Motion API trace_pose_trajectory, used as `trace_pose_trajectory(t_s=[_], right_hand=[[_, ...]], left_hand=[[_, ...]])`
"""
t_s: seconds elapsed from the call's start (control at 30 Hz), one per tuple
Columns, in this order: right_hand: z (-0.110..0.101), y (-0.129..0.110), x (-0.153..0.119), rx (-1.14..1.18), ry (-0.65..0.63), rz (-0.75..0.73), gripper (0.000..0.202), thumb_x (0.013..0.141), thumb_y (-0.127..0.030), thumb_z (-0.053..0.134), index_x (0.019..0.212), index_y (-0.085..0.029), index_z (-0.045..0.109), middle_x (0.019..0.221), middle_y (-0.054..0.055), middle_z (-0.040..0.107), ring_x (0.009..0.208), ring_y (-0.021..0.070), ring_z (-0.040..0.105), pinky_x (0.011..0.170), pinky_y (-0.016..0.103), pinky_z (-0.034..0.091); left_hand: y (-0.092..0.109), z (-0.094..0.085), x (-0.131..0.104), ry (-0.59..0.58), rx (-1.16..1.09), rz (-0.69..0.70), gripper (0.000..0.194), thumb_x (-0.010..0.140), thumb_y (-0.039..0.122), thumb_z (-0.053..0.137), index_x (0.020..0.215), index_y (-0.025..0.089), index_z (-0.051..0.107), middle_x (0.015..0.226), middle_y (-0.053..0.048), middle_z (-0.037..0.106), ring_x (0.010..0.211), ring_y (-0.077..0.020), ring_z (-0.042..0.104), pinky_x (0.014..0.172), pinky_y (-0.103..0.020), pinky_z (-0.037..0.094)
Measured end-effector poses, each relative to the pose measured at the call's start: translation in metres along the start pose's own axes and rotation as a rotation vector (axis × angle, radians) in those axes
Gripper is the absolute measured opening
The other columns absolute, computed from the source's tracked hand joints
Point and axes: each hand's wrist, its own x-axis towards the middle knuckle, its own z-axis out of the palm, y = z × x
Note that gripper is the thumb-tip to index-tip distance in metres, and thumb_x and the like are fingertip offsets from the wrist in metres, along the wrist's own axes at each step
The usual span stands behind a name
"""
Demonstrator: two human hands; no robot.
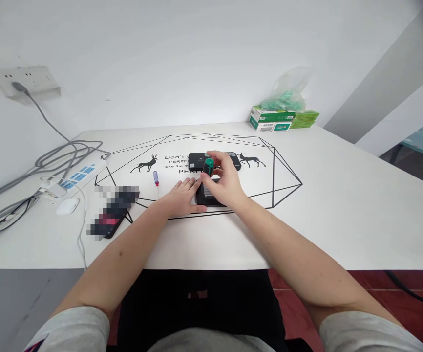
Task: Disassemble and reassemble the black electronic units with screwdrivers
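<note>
A screwdriver with a green and black handle [208, 167] stands upright over a small black device [217, 203] on the white table. My right hand [226, 183] is closed round that handle, and its palm hides part of the device. Flat on the table, fingers spread, my left hand [184, 197] touches the device's left edge. Just behind lies a black box [197, 161] with a small white label, partly covered by my right hand. A small screwdriver with a clear purplish handle [156, 178] lies to the left of my left hand.
At the left are a phone [114, 215], a white earphone case [67, 206], a power strip [83, 177] and grey cables [55, 159]. Green and white boxes [272, 117] with a plastic bag [288, 95] on top stand at the back right. The table's front edge is near my forearms.
</note>
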Motion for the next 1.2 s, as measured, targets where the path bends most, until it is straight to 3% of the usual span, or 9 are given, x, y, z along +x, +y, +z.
trace_pose_trajectory(t_s=[0.1,0.2,0.37,0.47,0.63,0.77,0.87,0.97,1.2], right_hand=[[-0.0011,-0.0009,-0.0017,0.119,-0.048,0.038,0.049,0.091,-0.023,0.058,0.140,-0.029,0.056,0.132,0.010,0.069,0.115,0.0271,0.071,0.092,0.050,0.066],[-0.0021,-0.0040,-0.0002,0.133,-0.076,0.023,0.040,0.097,-0.028,0.056,0.137,-0.029,0.059,0.134,0.010,0.070,0.118,0.0277,0.072,0.099,0.053,0.065],[-0.0011,-0.0036,0.0040,-0.045,-0.001,-0.036,0.045,0.089,-0.043,0.079,0.131,-0.030,0.069,0.120,0.009,0.063,0.105,0.0268,0.065,0.082,0.047,0.066],[-0.0007,-0.0002,0.0023,-0.061,0.002,-0.028,0.044,0.092,-0.039,0.075,0.135,-0.031,0.068,0.110,0.007,0.060,0.097,0.0251,0.062,0.082,0.048,0.065],[-0.0023,0.0024,-0.0037,0.152,-0.027,0.036,0.044,0.097,-0.027,0.056,0.141,-0.030,0.054,0.130,0.010,0.068,0.117,0.0272,0.070,0.092,0.050,0.066],[-0.0034,-0.0001,-0.0021,0.149,-0.056,0.033,0.034,0.101,-0.032,0.056,0.135,-0.029,0.057,0.134,0.010,0.071,0.117,0.0263,0.072,0.096,0.050,0.065],[-0.0027,-0.0023,0.0012,0.033,-0.059,-0.026,0.043,0.095,-0.036,0.070,0.137,-0.030,0.061,0.132,0.010,0.068,0.108,0.0248,0.070,0.086,0.045,0.067],[-0.0018,-0.0033,0.0021,-0.015,-0.066,-0.064,0.047,0.092,-0.031,0.071,0.138,-0.031,0.062,0.121,0.008,0.066,0.096,0.0220,0.066,0.073,0.040,0.066],[-0.0016,-0.0055,-0.0004,-0.030,-0.035,-0.093,0.045,0.093,-0.023,0.068,0.137,-0.031,0.063,0.115,0.006,0.067,0.093,0.0215,0.065,0.072,0.039,0.066]], left_hand=[[-0.0004,0.0015,0.0010,-0.005,0.012,-0.023,0.122,0.096,0.093,0.041,0.180,0.012,0.006,0.187,-0.023,0.007,0.174,-0.0421,0.004,0.139,-0.060,0.010],[-0.0006,0.0015,0.0005,-0.002,0.004,-0.019,0.122,0.096,0.094,0.043,0.181,0.015,0.005,0.187,-0.022,0.006,0.174,-0.0424,0.004,0.138,-0.062,0.011],[0.0005,-0.0013,-0.0015,0.006,-0.017,0.026,0.120,0.096,0.092,0.044,0.181,0.020,-0.002,0.188,-0.019,0.005,0.174,-0.0413,0.004,0.138,-0.063,0.012],[0.0016,-0.0016,-0.0014,-0.013,-0.016,0.009,0.124,0.096,0.093,0.044,0.181,0.015,-0.002,0.187,-0.021,0.003,0.174,-0.0417,0.002,0.139,-0.062,0.010],[0.0036,-0.0005,-0.0010,-0.028,0.012,-0.039,0.123,0.096,0.094,0.039,0.181,0.012,0.005,0.187,-0.021,0.003,0.174,-0.0415,0.003,0.140,-0.057,0.007],[0.0036,-0.0003,-0.0015,-0.023,0.007,-0.031,0.120,0.097,0.092,0.040,0.180,0.014,0.004,0.187,-0.020,0.003,0.174,-0.0418,0.003,0.139,-0.059,0.009],[0.0027,-0.0006,-0.0021,0.003,-0.013,0.007,0.118,0.097,0.091,0.043,0.180,0.016,0.006,0.187,-0.021,0.007,0.174,-0.0416,0.004,0.139,-0.061,0.010],[0.0018,-0.0008,-0.0023,0.008,-0.024,0.020,0.116,0.098,0.090,0.043,0.180,0.016,0.007,0.187,-0.020,0.010,0.174,-0.0411,0.005,0.139,-0.061,0.010],[0.0018,0.0006,-0.0014,-0.008,-0.017,-0.012,0.120,0.098,0.091,0.042,0.181,0.014,0.003,0.188,-0.020,0.003,0.174,-0.0410,0.002,0.139,-0.059,0.009]])
